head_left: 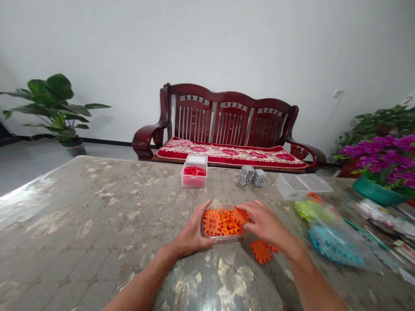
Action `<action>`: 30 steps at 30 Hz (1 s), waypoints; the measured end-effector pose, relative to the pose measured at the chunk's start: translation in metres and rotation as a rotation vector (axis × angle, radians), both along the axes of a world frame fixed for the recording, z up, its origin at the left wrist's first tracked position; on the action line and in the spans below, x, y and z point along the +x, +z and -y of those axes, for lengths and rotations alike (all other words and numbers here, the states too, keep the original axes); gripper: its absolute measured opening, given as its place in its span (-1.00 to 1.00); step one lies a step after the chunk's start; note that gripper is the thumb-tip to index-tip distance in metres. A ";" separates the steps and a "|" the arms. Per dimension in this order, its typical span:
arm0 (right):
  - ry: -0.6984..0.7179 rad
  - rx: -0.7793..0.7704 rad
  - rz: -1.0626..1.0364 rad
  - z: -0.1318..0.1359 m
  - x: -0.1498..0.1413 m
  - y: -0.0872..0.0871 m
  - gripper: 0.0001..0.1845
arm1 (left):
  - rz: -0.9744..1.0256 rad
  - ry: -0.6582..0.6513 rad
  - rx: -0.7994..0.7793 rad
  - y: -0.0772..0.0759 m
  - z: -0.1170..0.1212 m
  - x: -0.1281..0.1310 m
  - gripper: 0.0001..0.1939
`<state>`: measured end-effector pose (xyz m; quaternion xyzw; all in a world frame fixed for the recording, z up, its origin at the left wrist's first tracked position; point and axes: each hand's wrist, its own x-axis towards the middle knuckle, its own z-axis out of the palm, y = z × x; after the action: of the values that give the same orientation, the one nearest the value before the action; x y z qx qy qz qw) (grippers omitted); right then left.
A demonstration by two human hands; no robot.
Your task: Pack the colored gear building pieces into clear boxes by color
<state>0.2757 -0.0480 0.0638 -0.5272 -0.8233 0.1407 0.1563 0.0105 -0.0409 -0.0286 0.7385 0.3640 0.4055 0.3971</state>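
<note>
A clear plastic box (223,238) filled with orange interlocking puzzle pieces (216,222) stands on the table right in front of me. My left hand (197,229) grips the box at its left side, thumb along the near edge. Over the box's right end, my right hand (264,220) pinches a darker orange puzzle piece (240,214) between thumb and fingers, lying on top of the others. Below that hand, a few loose orange puzzle pieces (261,251) rest on the tabletop.
A box of red pieces (193,178) and stacked grey pieces (247,175) stand farther back. To the right are an open translucent box (290,188), bagged blue pieces (333,246), green pieces (308,210) and a flower pot (376,192). A wooden bench (227,116) stands beyond the patterned table (81,224).
</note>
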 end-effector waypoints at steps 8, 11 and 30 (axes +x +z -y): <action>0.143 -0.038 0.019 -0.005 0.003 0.001 -0.43 | -0.027 0.006 0.013 -0.002 -0.001 0.000 0.08; 0.093 -0.006 0.025 -0.004 -0.005 -0.003 -0.50 | -0.022 0.006 0.014 -0.004 -0.002 0.000 0.09; 0.113 0.030 0.125 -0.007 -0.021 -0.020 -0.65 | -0.042 0.015 0.049 -0.001 -0.001 0.001 0.05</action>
<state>0.2552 -0.0408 0.0438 -0.4853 -0.8619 0.1037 0.1044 0.0117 -0.0403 -0.0292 0.7537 0.3677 0.4016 0.3681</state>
